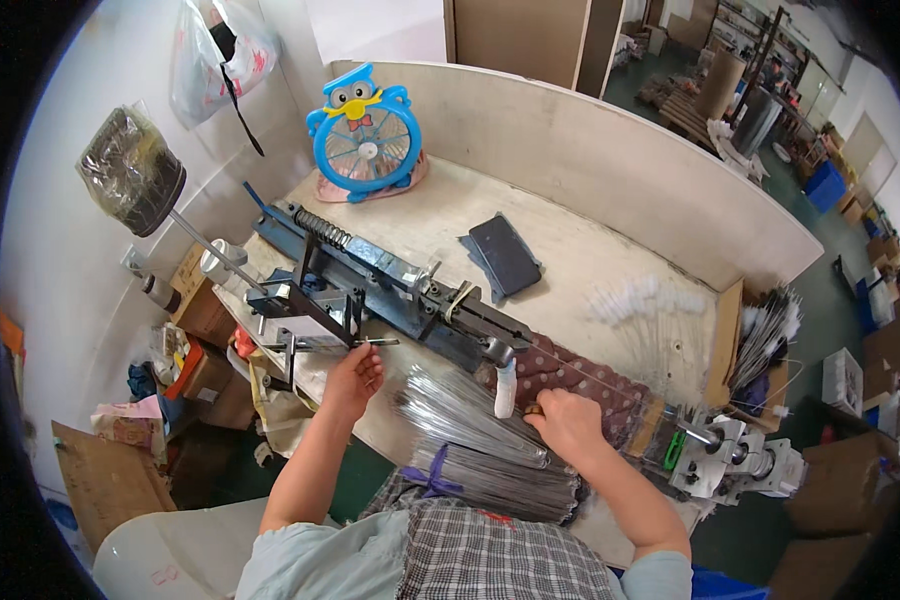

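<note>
My left hand (355,378) is closed, its fingertips at a short thin metal rod (382,342) that sticks out of the black metal frame of the bench machine (370,265). Fingers curled together, my right hand (568,424) is over the right end of a bundle of thin metal wires (470,412); what they grip, if anything, is hidden. Just left of that hand, a lever with a white-wrapped handle (506,388) hangs from the machine. Closer to my body lies a second wire bundle (500,478), tied with a purple strip (433,474).
A blue cartoon-shaped fan (368,150) and a dark phone-like slab (505,256) stand and lie beyond the machine. White-tipped brushes (645,303) lie at right, near a carton of wires (760,345). A metal clamping unit (735,455) occupies the right end. A plastic-wrapped lamp (130,170) rises at left.
</note>
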Tool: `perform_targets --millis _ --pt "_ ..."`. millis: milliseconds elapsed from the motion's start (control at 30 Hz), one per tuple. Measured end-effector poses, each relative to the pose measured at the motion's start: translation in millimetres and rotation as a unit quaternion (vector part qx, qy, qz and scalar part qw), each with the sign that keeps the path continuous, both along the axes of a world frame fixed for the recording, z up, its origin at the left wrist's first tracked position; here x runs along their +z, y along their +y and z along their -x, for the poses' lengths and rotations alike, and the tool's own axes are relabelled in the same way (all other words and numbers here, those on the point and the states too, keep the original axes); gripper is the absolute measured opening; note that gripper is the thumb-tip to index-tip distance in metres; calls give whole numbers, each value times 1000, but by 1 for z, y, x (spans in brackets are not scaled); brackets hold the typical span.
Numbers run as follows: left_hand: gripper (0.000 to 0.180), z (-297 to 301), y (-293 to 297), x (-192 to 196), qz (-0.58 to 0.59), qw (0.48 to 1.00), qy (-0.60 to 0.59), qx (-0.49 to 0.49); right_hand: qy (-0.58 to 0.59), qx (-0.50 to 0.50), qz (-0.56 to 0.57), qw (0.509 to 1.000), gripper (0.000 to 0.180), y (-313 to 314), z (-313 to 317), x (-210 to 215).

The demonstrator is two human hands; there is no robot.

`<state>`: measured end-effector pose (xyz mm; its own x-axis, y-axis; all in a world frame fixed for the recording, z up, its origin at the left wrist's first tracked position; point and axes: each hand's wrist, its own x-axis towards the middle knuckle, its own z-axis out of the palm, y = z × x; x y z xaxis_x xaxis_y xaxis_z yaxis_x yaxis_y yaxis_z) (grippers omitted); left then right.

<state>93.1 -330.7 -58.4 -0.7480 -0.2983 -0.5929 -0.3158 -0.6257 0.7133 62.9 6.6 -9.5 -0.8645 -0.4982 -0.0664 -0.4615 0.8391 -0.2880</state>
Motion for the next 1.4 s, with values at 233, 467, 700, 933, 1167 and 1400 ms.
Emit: perform_targets --millis 233,467,700,933,1167,1400 --pt "12 9 22 -6 42 996 34 75 -6 -18 51 999 27 27 -3 26" --pt "12 -11 164 51 48 961 195 -190 86 42 29 995 19 46 -6 7" --pt "17 10 213 62 30 949 192 -247 106 36 201 973 26 82 -7 64" --pt "18 23 242 54 70 942 219 -245 -18 -100 316 943 20 102 10 64" --pt "18 25 255 48 82 920 246 -295 -194 -147 376 894 23 116 15 56" --pt "15 29 250 49 67 926 228 -293 -248 -172 464 833 23 107 17 62"
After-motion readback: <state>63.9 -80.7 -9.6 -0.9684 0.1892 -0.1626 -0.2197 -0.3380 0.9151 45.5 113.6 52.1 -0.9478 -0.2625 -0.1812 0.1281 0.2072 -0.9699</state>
